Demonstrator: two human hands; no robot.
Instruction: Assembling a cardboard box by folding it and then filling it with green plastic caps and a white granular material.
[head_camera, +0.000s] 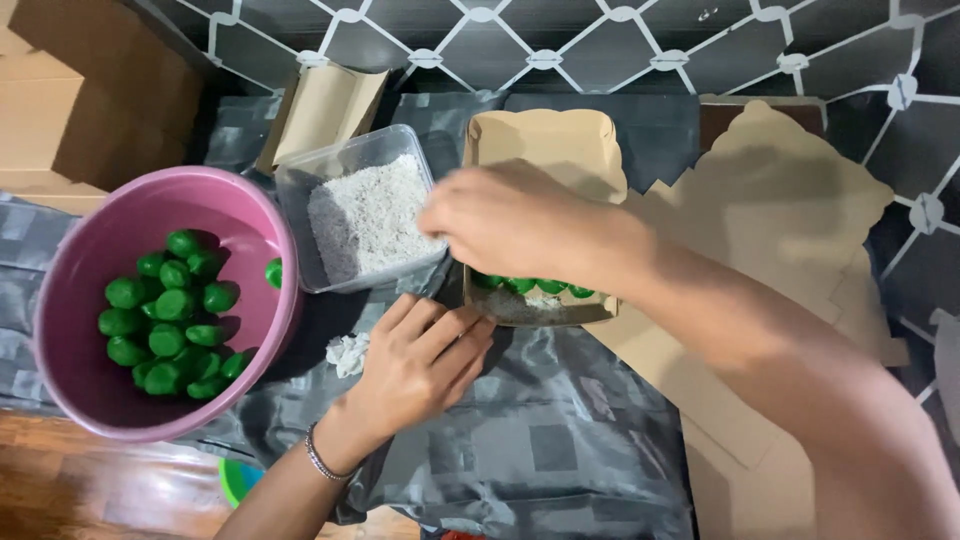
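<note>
My right hand (505, 220) reaches left across a brown paper box (545, 140) and hovers at the edge of a clear plastic tub of white grated flakes (365, 215); its fingers are bunched, and I cannot tell what they hold. Several green balls (535, 286) sit in the box on a layer of white flakes. My left hand (420, 360) rests palm down on the grey cloth (540, 440), fingers together, just left of the box's near corner. A pink bowl (235, 215) at the left holds several green balls (170, 320).
Flat unfolded brown paper boxes (790, 210) lie at the right. Another folded paper piece (325, 110) leans behind the tub. A cardboard box (70, 90) stands far left. A crumpled white scrap (348, 353) lies by my left hand. Wooden floor shows lower left.
</note>
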